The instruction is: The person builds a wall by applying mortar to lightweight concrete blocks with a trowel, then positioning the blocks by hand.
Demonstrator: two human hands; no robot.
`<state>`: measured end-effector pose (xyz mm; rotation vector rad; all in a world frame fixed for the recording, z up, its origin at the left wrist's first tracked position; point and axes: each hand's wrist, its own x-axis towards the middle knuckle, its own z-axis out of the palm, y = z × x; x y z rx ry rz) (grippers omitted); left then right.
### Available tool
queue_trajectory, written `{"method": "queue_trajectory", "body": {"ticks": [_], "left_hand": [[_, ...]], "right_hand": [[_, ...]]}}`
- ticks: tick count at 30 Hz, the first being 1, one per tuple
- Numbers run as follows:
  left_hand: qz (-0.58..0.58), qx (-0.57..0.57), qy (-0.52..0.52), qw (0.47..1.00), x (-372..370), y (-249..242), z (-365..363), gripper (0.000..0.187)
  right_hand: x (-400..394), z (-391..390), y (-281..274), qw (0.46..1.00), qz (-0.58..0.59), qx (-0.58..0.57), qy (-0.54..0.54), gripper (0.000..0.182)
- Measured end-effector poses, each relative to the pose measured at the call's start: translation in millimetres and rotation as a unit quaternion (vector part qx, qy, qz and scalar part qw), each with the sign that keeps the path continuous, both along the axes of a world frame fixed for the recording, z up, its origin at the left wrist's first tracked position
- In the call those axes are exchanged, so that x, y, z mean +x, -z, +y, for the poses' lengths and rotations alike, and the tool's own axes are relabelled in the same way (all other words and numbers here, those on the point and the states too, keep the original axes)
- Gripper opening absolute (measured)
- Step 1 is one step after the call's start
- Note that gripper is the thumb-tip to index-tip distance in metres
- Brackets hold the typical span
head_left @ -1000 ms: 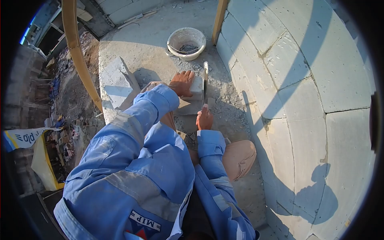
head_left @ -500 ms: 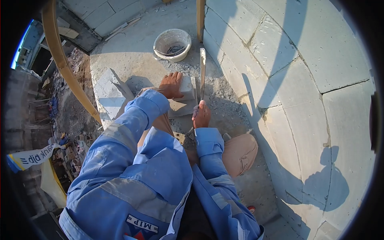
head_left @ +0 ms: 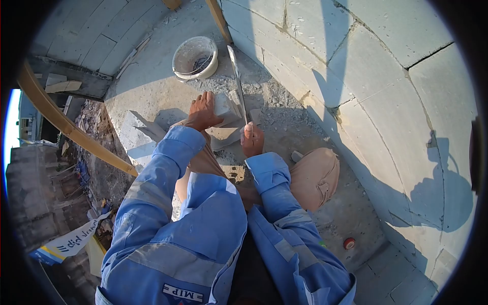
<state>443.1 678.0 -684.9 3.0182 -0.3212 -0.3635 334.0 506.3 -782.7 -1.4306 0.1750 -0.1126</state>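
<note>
My left hand [head_left: 204,111] lies with its fingers stretched over a pale grey block [head_left: 222,107], pressing on its left part. My right hand [head_left: 252,139] is closed around the near end of a long, narrow metal blade [head_left: 238,81], its handle hidden in the fist. The blade points away from me, along the right side of the block. Between block and blade shows a thin strip of the same grey material [head_left: 235,97]. Under the near side of the block is another flat grey piece [head_left: 226,138].
A whitish bucket [head_left: 195,58] with dark metal pieces inside stands ahead. More cut blocks [head_left: 140,129] lie left, near the floor's edge and a curved-looking wooden post [head_left: 71,129]. A block wall [head_left: 376,107] rises on the right. Rubble covers the floor along it; a red round object [head_left: 349,243] lies behind.
The view has turned, so the bucket, block and hands appear farther left. The blade now leans left at its far end in view. Both hands keep their hold and place.
</note>
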Motion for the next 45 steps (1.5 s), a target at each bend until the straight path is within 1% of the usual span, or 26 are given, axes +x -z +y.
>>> {"method": "queue_trajectory", "body": {"ticks": [2, 3, 5, 6, 7, 9, 10, 12, 13, 15, 17, 19, 20, 21, 24, 25, 27, 28, 31, 32, 33, 35, 37, 39, 42, 45], "left_hand": [[-0.001, 0.006, -0.001, 1.0, -3, 0, -2, 0.093], [-0.002, 0.009, 0.001, 1.0, -5, -2, -3, 0.092], [-0.013, 0.015, 0.005, 1.0, 1, -8, -4, 0.091], [-0.015, 0.014, 0.006, 1.0, 4, -7, -4, 0.092], [-0.009, 0.013, 0.001, 1.0, -2, -4, -3, 0.092], [0.002, 0.014, -0.004, 1.0, -2, -1, -2, 0.092], [0.009, 0.017, -0.006, 1.0, 0, -2, -2, 0.092], [0.0, 0.014, -0.011, 1.0, -1, -2, -2, 0.092], [-0.01, 0.009, -0.007, 1.0, -2, -2, -2, 0.091], [-0.007, 0.004, -0.011, 1.0, -2, -2, -2, 0.091], [-0.019, -0.003, -0.028, 0.999, -3, -4, -1, 0.091], [-0.001, 0.004, -0.009, 1.0, -2, -5, -2, 0.089], [0.004, -0.004, -0.021, 1.0, -3, -4, -2, 0.086], [0.004, -0.009, -0.041, 0.999, -4, -2, -1, 0.086], [-0.021, -0.029, -0.014, 0.999, -4, 0, 0, 0.081], [-0.021, -0.03, -0.019, 0.999, -4, 1, 2, 0.081], [-0.038, -0.027, -0.008, 0.999, -5, 3, 0, 0.08], [-0.039, -0.031, -0.008, 0.999, -11, 5, -4, 0.08], [-0.029, -0.015, -0.022, 0.999, 3, -9, 3, 0.08], [-0.028, -0.022, -0.02, 0.999, -2, -4, 1, 0.08], [-0.03, -0.028, -0.013, 0.999, -5, 0, -1, 0.08], [-0.029, -0.028, -0.006, 0.999, -6, 4, 0, 0.081], [-0.027, -0.027, -0.013, 0.999, -4, 2, 1, 0.082], [-0.026, -0.017, -0.002, 1.0, -4, 0, 3, 0.083], [-0.016, -0.008, 0.005, 1.0, -3, 1, -3, 0.085], [-0.01, 0.0, -0.001, 1.0, -3, 0, -3, 0.089]], "right_hand": [[-7, 4, 25, 0.992, 0.071, -0.102, -0.004, 0.063], [-9, 2, 39, 0.992, 0.072, -0.102, 0.0, 0.063], [2, -1, 54, 0.952, 0.173, -0.235, -0.095, 0.063], [3, 0, 51, 0.948, 0.156, -0.266, -0.075, 0.067], [1, 0, 35, 0.947, 0.158, -0.268, -0.081, 0.067], [0, -2, 4, 0.983, 0.164, -0.045, -0.069, 0.071], [-1, -4, -2, 0.982, 0.165, -0.046, -0.077, 0.071], [-5, -10, -10, 0.995, 0.065, -0.051, -0.051, 0.074], [-6, -3, 13, 0.995, 0.065, -0.052, -0.06, 0.074], [-6, 3, 74, 0.952, 0.192, -0.222, -0.081, 0.072], [-1, -5, 51, 0.947, 0.191, -0.237, -0.104, 0.072], [1, -4, 35, 0.959, 0.162, -0.224, -0.055, 0.07], [2, -2, 41, 0.984, 0.128, -0.117, -0.046, 0.069], [2, -4, 30, 0.982, 0.126, -0.124, -0.065, 0.069], [-1, -10, 2, 0.998, 0.057, 0.006, -0.038, 0.073], [-1, -8, 17, 0.997, 0.057, 0.005, -0.042, 0.073], [-5, -6, 53, 0.96, 0.167, -0.216, -0.07, 0.077], [-8, -6, 84, 0.936, 0.276, -0.194, -0.1, 0.078], [3, -2, 86, 0.952, 0.17, -0.248, -0.054, 0.078], [-1, -7, 37, 0.955, 0.161, -0.238, -0.076, 0.076], [-4, -10, 36, 0.953, 0.169, -0.24, -0.076, 0.076], [-1, -9, 34, 0.988, 0.119, -0.089, -0.049, 0.074], [-6, -5, 45, 0.991, 0.112, -0.074, -0.014, 0.072], [-9, -4, 63, 0.961, 0.139, -0.23, -0.07, 0.073], [-10, -9, 67, 0.943, 0.214, -0.236, -0.092, 0.075], [-6, -6, 39, 0.97, 0.163, -0.172, -0.057, 0.075]]}}
